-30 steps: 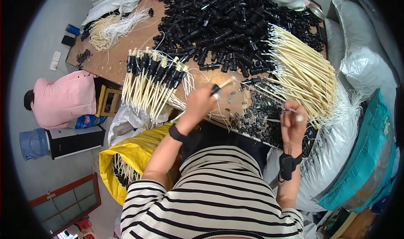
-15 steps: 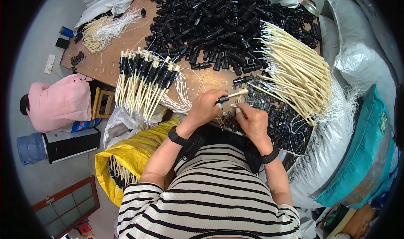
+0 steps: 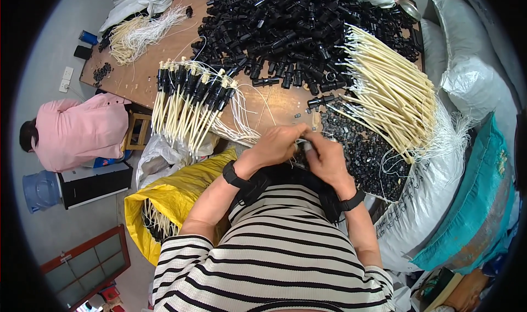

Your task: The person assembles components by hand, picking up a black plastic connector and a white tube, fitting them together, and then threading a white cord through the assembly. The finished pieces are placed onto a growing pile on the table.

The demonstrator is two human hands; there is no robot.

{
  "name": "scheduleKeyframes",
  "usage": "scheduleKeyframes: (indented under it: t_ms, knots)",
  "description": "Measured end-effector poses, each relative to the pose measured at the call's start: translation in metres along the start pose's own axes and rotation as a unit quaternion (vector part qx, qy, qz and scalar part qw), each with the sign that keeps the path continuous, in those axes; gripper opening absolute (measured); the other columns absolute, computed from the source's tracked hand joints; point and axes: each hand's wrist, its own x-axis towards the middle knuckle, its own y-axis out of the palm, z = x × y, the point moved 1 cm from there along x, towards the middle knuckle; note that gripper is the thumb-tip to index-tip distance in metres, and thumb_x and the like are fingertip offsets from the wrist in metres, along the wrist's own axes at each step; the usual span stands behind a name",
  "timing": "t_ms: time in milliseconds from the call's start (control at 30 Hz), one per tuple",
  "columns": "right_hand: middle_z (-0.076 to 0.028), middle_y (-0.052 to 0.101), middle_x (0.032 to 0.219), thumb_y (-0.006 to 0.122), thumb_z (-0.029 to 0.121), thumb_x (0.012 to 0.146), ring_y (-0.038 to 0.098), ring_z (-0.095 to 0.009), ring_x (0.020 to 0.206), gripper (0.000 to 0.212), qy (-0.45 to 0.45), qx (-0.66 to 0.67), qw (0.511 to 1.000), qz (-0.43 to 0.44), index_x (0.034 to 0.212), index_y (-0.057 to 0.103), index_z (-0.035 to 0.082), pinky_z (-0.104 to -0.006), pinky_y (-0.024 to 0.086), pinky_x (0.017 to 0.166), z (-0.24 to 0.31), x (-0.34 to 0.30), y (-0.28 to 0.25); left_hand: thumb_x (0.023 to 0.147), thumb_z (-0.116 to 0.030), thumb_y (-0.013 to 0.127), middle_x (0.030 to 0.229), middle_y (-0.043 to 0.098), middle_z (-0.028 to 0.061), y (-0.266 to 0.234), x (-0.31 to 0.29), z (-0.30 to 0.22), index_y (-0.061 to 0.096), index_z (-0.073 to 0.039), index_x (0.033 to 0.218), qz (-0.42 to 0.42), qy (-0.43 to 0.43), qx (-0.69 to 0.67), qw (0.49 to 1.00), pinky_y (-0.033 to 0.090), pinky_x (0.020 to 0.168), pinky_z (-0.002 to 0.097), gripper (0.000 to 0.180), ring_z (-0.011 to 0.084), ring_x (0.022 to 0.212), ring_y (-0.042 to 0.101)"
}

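Observation:
Close together over the near table edge, my left hand (image 3: 279,143) and my right hand (image 3: 327,159) meet at the fingertips. Both are closed. The black tubular fitting with a cream tube, seen in my left hand a moment ago, is now hidden behind the fingers. A bit of white cord (image 3: 301,141) shows between the hands, at my right fingers. Left of them lies a row of cream tubes with black fittings (image 3: 193,89), white cords trailing toward my left wrist. Small black pieces (image 3: 365,152) spread out beside my right hand.
A heap of black fittings (image 3: 269,32) covers the far table (image 3: 145,81). Cream tubes with white cords (image 3: 392,89) lie at right. A yellow sack (image 3: 181,185) stands at lower left; white (image 3: 466,65) and teal (image 3: 472,202) sacks line the right. A person in pink (image 3: 79,131) sits at left.
My left hand has moved right and rolled inward to meet my right hand. The black fitting and cream tube, visible earlier, have gone behind my fingers. The seated person has shifted slightly.

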Motion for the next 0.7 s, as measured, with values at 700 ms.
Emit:
scheduleKeyframes:
  t_ms: [700]
  knots:
    - [-0.014,0.056,0.057,0.064,0.013,0.081,0.056,-0.019,0.049,0.014,0.189,0.043,0.978,-0.078,0.091,0.070,0.006,-0.0300,0.043,0.051,-0.021,-0.015,-0.003,0.067,0.003,0.059,0.084,0.062,0.0124,0.005,0.038,0.032,0.064,-0.005,0.100,-0.163,0.008,0.053,0.985,0.049,0.076,0.0397,0.035,0.0317,0.084,0.061]
